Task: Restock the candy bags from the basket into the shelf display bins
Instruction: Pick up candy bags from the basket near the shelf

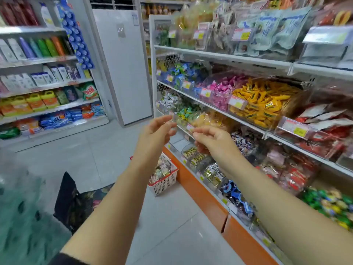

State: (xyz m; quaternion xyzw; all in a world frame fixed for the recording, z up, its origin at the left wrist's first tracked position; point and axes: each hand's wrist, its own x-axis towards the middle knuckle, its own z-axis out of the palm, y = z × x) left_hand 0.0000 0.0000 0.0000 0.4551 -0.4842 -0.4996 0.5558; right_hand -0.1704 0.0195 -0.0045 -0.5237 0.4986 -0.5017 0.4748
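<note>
White plastic mesh with a red rim makes up the basket (168,181), which stands on the pale tiled floor (107,150) at about 6 o'clock from the middle of the view, just beside the orange base panel (200,190) of the shelf (219,56). Candy bags (160,172) lie inside it, partly hidden by the left forearm. The shelf fills the side from 1 to 5 o'clock. Its clear display bins (261,104) sit in rows: one full of yellow wrappers at 3 o'clock, a pink-filled bin (221,92) on its 9 o'clock side, and blue and green sweets further along toward 12. Both hands are raised near the centre, in front of the lower bins. The left hand (155,132) is at 9 o'clock of the right and apart from it, its fingers (164,118) loosely curved and holding nothing. The right hand (214,139) is just in front of a bin of orange-gold sweets (210,119). Its fingers (200,134) bend toward the thumb, but blur and the clear plastic behind them hide whether anything is pinched there, so I cannot tell. At 9 to 10 o'clock a second shelving unit (47,87) holds bottles and detergent packs, and a tall white cabinet (122,69) stands at 12 o'clock.
</note>
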